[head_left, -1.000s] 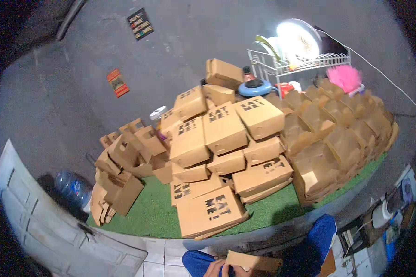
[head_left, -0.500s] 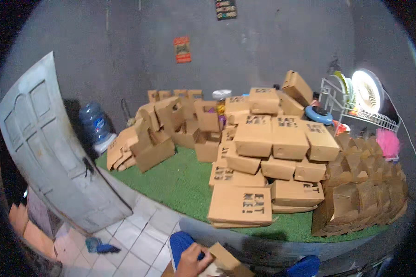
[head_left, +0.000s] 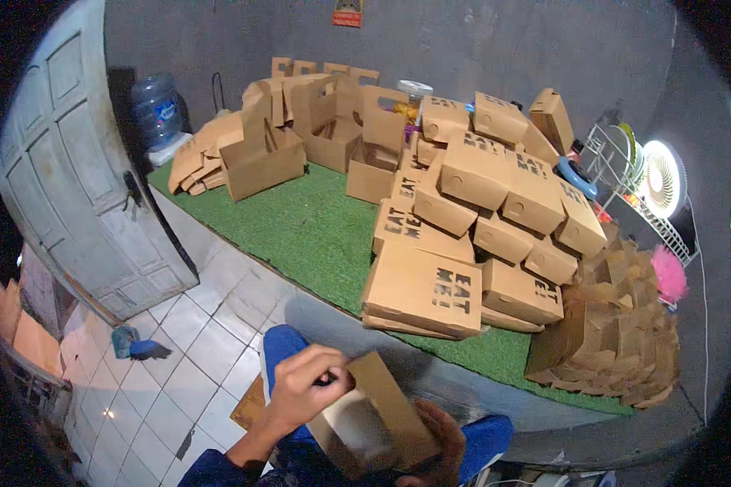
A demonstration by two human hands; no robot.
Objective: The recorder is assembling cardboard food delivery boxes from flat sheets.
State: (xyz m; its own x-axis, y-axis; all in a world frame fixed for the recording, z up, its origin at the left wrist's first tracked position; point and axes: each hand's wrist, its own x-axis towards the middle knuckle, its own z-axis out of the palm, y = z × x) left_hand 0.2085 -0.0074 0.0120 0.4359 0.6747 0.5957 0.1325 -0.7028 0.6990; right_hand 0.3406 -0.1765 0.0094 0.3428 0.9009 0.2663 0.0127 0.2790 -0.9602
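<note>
On my lap sits a small brown cardboard box (head_left: 404, 414), its top uncovered and its pale inside showing. My left hand (head_left: 313, 385) is closed at the box's left upper edge, fingers curled in a pinch. Around the box's right side my right hand (head_left: 443, 442) is wrapped, its fingertips partly hidden by the box and the lower rim. Beyond my knees, a pile of closed brown boxes with black print (head_left: 422, 288) lies on a green turf-covered platform (head_left: 300, 219).
Handled cardboard carriers (head_left: 261, 166) stand at the platform's left. Nested brown cardboard trays (head_left: 609, 333) lean at its right. A lit round fan (head_left: 660, 180) stands by a white dish rack (head_left: 662, 231). Left are a door (head_left: 97, 178), a water jug (head_left: 157, 114) and a dustpan (head_left: 130, 342).
My view has tilted down and turned, so the lap, box and both hands show more fully. The right hand, out of sight before, is now visible on the box.
</note>
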